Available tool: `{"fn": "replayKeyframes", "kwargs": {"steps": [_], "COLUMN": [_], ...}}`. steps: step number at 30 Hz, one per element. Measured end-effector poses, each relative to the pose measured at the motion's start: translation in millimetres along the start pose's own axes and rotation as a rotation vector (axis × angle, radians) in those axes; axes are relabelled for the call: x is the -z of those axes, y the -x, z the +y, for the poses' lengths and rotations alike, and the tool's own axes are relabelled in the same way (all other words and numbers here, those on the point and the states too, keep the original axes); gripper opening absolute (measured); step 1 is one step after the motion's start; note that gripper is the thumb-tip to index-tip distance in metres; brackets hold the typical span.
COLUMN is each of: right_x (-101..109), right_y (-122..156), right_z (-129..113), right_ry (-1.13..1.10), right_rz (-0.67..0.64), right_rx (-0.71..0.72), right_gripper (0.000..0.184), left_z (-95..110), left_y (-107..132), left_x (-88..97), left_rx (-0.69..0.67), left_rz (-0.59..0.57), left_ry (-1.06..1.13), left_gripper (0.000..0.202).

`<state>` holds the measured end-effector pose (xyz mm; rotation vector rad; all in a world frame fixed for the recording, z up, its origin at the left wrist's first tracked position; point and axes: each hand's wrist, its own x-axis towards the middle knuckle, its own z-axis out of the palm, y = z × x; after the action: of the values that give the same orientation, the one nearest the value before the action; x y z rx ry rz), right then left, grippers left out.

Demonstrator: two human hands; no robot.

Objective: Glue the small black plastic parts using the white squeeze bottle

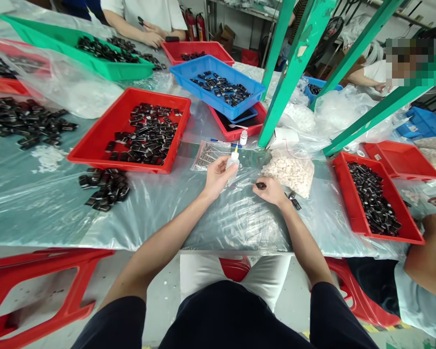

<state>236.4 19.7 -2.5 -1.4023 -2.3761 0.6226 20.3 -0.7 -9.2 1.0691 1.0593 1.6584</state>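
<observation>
My left hand is wrapped round a small white squeeze bottle with a yellow needle tip, held upright over the plastic-covered table. To its right, my right hand pinches a small black glossy part between thumb and fingers. A few similar black parts lie beside my right wrist. Just behind that hand rests a clear bag of small cream-coloured pieces. Beyond the left hand are a flat bag of thin metal pins and a small white-capped bottle.
A red tray of black parts stands left, with a loose pile before it. A blue tray sits stacked on a red one. Green posts rise behind my right hand. Another red tray and a co-worker's arm are at right.
</observation>
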Motion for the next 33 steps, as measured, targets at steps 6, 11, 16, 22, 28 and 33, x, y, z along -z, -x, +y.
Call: {"fn": "replayKeyframes", "kwargs": {"steps": [6,11,16,22,28,33], "right_x": [-2.9,-4.7,-1.6,-0.8,-4.0,-1.8], "right_y": [-0.4,0.5,1.0,-0.9,-2.6,-4.0], "right_z": [1.3,1.3,2.0,10.5,15.5,10.5], "right_ry": [0.016,-0.012,-0.076,-0.208,-0.666,-0.844], "right_rz": [0.026,0.027,0.008,0.078,0.199,0.196], "right_rx": [-0.024,-0.012,-0.022,-0.051,-0.111,-0.138], "right_gripper": [0.036,0.041,0.053,0.057,0.048,0.040], "left_z": [-0.3,-0.6,1.2,7.1,6.9,6.9], "left_y": [1.6,1.8,1.7,3.7,7.4,9.9], "left_x": [-1.6,-1.8,-1.1,-1.6,-2.4,-4.1], "left_rx": [-0.001,-0.013,-0.015,-0.010,0.098,0.154], "left_rz": [0.005,0.023,0.027,0.002,-0.085,-0.091], "left_ry": [0.016,0.002,-0.021,-0.047,0.009,0.061], "left_gripper": [0.046,0.047,0.048,0.049,0.056,0.053]}}
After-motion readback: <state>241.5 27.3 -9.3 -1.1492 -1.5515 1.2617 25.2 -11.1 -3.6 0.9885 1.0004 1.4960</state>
